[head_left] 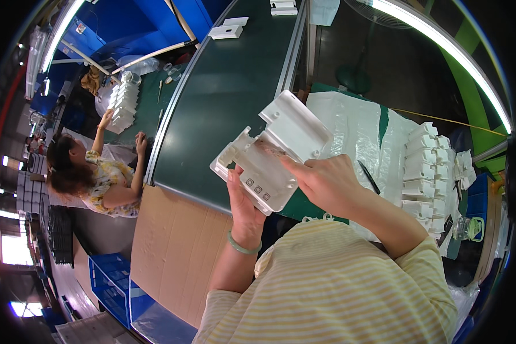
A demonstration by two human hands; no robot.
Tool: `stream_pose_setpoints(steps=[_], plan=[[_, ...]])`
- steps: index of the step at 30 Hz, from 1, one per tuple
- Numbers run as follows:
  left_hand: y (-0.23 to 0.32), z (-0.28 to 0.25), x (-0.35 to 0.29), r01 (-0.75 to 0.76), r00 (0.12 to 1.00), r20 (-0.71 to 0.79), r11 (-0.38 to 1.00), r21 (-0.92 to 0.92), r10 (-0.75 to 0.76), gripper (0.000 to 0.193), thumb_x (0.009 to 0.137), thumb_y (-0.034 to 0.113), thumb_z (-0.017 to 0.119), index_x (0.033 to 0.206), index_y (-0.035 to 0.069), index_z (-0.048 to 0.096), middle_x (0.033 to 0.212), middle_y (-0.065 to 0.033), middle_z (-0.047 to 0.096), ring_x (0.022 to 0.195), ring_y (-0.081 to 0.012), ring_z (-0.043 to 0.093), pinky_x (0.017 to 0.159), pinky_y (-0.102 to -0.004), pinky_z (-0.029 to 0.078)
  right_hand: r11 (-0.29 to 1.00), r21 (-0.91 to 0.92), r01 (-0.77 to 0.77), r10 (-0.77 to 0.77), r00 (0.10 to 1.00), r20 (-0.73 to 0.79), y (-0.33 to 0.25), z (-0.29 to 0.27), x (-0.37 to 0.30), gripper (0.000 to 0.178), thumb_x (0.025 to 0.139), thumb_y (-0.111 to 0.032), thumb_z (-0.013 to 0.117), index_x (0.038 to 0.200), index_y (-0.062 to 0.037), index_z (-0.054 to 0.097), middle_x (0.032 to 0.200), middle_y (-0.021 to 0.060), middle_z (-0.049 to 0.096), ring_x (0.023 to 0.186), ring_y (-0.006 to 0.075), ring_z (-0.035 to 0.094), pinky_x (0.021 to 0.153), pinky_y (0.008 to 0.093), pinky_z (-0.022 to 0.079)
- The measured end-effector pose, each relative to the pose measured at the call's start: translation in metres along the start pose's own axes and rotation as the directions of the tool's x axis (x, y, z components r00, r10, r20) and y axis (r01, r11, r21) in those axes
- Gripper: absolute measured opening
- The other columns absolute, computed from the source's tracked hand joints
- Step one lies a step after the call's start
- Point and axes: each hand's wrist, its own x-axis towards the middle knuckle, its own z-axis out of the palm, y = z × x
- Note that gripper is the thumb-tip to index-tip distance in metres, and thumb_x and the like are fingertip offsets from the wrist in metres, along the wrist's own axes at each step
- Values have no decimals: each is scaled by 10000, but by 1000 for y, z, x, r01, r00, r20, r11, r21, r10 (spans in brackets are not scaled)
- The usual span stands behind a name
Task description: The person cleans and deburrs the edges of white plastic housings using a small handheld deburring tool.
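Observation:
My left hand grips a white plastic housing from below, its thumb up against the near side wall. The housing is spread open above the bench edge, with its lid tilted away to the upper right. Small square shapes run in a row along the inner floor. My right hand reaches in from the right, index finger stretched out to the housing's inside near the lid joint. The other fingers look curled, and I see nothing held in them. The right thumb is hidden.
A dark green conveyor belt runs ahead, carrying white parts. To the right, stacked white housings stand beside plastic sheeting and a black pen. Cardboard lies front left. Across the belt, a co-worker handles similar parts.

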Motion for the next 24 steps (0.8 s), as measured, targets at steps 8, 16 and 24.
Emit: stream_pose_setpoints(steps=[8,16,24], plan=[[12,-30,8,104,980,192,946,-307,-46,896,763,743,521,1398,125,383,1345,-94,489,1186,-295,529,926,-490,505,373,912,-171,-124,965,232,48,-46,-47,283,815,-27,619,1090,-15,688,608,24,613,457,72,427,432,231,300],[3,-4,18,240,949,307,806,-541,-77,848,756,674,600,1396,157,398,1360,-105,475,1214,-340,507,943,-559,475,783,52,-620,583,760,286,152,143,-212,252,863,-209,598,1099,-218,688,618,57,612,544,228,584,574,426,466],[-5,-26,24,192,963,257,866,-462,-77,910,728,749,555,1400,157,391,1357,-71,479,1191,-301,522,907,-523,502,857,-42,-513,501,849,-167,194,166,-208,372,837,-261,648,1168,-96,605,1133,170,583,990,353,585,838,430,470]])
